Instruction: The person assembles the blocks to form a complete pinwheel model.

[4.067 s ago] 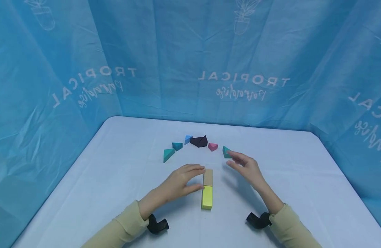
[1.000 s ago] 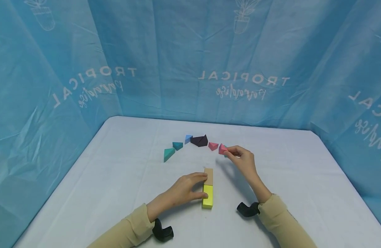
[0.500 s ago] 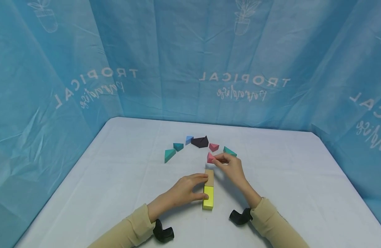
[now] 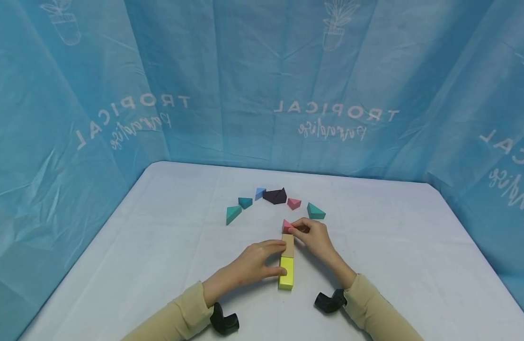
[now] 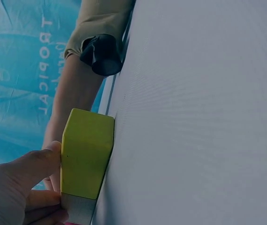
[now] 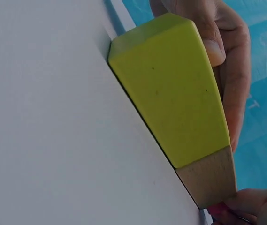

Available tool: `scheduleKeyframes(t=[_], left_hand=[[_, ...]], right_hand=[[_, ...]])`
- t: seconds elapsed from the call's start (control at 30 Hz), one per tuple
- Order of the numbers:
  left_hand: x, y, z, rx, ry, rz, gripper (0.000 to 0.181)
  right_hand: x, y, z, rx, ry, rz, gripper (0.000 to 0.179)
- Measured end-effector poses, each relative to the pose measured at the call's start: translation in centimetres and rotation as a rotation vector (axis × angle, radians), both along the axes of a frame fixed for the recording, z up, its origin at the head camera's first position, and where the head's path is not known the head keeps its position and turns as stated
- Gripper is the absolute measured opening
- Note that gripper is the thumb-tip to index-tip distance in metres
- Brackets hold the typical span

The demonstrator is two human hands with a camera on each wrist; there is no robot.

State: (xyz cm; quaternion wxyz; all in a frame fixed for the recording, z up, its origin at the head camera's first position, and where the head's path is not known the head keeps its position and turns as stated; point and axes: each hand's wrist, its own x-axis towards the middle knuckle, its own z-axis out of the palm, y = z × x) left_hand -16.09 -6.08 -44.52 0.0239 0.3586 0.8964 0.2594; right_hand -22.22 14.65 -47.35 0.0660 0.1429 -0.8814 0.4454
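Two blocks lie end to end on the white table: a yellow block nearer the body and a natural wood block beyond it. My left hand touches them from the left, thumb on the yellow block and fingertips on the wood one. In the left wrist view its thumb lies against the yellow block. My right hand pinches a pink triangular block at the far end of the wood block. The right wrist view shows mostly the yellow block; the pink block is largely hidden.
Beyond the hands, loose pieces form an arc: green, teal, blue, black, another pink and a green triangle. A blue curtain surrounds the table.
My right hand has picked up the pink triangular block near the green triangle and brought it left and nearer, to the wood block's far end. My left hand has settled onto the blocks.
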Motion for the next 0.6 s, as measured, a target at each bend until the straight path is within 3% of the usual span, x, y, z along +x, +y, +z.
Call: scheduleKeyframes(t=[0.33,0.6], left_hand=[[0.02,-0.09,0.17,-0.005,0.004,-0.002,0.063],[0.01,-0.09,0.19,-0.002,0.006,-0.015,0.061]], right_hand=[[-0.44,0.67,0.26,0.006,-0.081,0.052,0.022],[-0.87,-0.16,0.82,-0.085,-0.103,0.08,0.019]])
